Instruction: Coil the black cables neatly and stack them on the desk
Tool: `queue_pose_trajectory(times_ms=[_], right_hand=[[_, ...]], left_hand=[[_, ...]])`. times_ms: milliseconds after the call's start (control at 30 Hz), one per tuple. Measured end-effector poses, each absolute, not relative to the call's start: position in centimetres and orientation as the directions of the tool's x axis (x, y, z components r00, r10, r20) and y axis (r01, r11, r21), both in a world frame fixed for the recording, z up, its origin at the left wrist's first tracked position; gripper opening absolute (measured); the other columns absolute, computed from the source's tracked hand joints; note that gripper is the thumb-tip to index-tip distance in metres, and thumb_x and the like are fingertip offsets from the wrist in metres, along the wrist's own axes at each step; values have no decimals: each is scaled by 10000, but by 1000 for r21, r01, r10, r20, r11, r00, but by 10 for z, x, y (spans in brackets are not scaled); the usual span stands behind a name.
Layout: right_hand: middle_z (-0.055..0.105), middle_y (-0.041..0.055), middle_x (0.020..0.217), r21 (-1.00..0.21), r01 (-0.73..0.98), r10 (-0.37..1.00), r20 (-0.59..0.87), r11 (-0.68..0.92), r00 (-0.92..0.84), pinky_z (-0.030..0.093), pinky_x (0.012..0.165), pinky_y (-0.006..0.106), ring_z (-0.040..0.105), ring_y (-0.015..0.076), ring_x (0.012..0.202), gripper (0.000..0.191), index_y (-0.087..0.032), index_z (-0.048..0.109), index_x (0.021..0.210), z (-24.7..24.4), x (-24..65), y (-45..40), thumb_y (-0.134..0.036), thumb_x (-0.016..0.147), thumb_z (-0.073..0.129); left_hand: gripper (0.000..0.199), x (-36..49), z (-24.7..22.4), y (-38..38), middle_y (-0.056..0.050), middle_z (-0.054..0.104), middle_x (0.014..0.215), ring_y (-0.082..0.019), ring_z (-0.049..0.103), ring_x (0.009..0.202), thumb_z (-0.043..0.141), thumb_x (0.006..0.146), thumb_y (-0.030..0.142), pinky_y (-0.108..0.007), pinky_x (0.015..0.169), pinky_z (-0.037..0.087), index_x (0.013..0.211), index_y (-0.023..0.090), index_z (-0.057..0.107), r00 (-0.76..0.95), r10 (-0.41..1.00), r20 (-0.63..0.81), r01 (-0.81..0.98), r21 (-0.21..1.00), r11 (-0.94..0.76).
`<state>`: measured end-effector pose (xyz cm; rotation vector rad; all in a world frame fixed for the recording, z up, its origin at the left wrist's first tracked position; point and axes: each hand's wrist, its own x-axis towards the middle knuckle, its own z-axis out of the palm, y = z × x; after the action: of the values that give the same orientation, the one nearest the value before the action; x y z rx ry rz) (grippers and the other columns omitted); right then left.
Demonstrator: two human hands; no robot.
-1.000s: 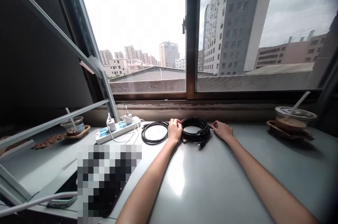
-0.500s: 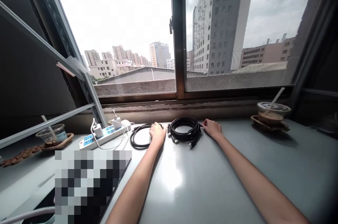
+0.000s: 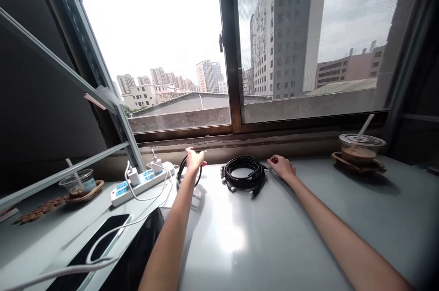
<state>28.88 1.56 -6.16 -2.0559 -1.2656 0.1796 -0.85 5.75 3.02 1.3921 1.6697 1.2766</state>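
My left hand (image 3: 195,159) grips a thin coil of black cable (image 3: 180,175), which hangs upright just off the table with its shadow below. The hand hides part of the coil's top. A thicker stack of coiled black cables (image 3: 244,181) lies flat at the middle of the table, with several plug ends showing at its left and front. Just right of this stack, my right hand (image 3: 281,166) rests near the table with its fingers curled in and nothing seen in them. A small gap parts its fingertips from the stack.
At left, a white power strip (image 3: 144,183) holds plugs and white cords near a phone-like black slab (image 3: 103,236). Lidded drink cups stand in carriers at far right (image 3: 360,151) and far left (image 3: 80,183). A window sill (image 3: 219,153) and metal frame (image 3: 128,133) bound the back.
My left hand has lifted the thin cable coil from lying flat to hanging upright, moving slightly left. My right hand has come slightly away from the stack. The view has shifted a little.
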Motion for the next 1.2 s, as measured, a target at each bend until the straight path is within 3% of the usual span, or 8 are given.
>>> queue_pose_trajectory(times_ms=[167,367,500,633,767,900,1033,1200], right_hand=[[668,81,932,-751,639,765,312,-165,564,378,621,251,607,182,760,369,-174,654,922,-3,289,8,-458,818,443],[660,25,762,-726,667,842,457,167,287,403,622,218,561,89,563,567,-184,710,818,84,231,-37,-640,822,372],[660,38,753,-691,585,885,452,425,-110,400,597,211,589,111,630,618,-162,718,775,106,173,-72,-676,817,378],[621,31,700,-697,377,793,529,610,-302,399,551,192,573,103,622,484,-119,650,764,118,145,-77,-577,810,502],[607,27,706,-740,204,754,560,641,-342,409,506,152,575,79,617,310,-110,580,735,131,141,-73,-403,834,551],[632,42,791,-807,128,767,482,577,-424,357,379,122,584,64,547,264,-115,560,836,137,148,-76,-357,888,471],[618,41,762,-880,89,869,438,467,-231,328,321,125,568,64,487,255,-107,557,948,144,182,-91,-308,921,401],[426,-52,569,-773,-307,818,444,556,366,106,289,125,311,-10,351,165,-168,567,854,153,268,-139,-273,900,448]], left_hand=[[466,-18,89,30,-11,550,830,-41,598,511,439,848,39,-210,658,538,1266,143,261,-288,939,188,-29,978,-205],[483,-4,133,-21,-44,603,844,-85,656,632,481,809,1,-207,717,538,1264,109,356,-100,961,258,-271,922,-276],[509,15,138,-44,-62,621,905,-76,639,683,541,806,58,-172,695,503,1287,132,395,-2,946,325,-261,913,-314],[463,27,136,-59,-78,643,963,-97,609,651,521,821,144,-184,540,480,1272,171,424,83,925,370,-246,907,-341],[391,28,139,-66,-70,661,905,-73,556,528,478,851,181,-151,406,393,1242,181,474,136,904,406,-262,894,-363],[346,26,143,-66,-43,670,826,-69,570,534,489,851,163,-156,466,450,1193,179,540,241,908,343,-280,920,-274],[391,25,143,-62,-40,675,817,-75,618,610,497,832,73,-158,576,502,1213,155,527,265,915,306,-266,935,-236],[328,13,151,-60,21,611,677,-25,461,338,447,815,16,-122,298,325,1098,144,554,51,917,396,-359,864,-353]])
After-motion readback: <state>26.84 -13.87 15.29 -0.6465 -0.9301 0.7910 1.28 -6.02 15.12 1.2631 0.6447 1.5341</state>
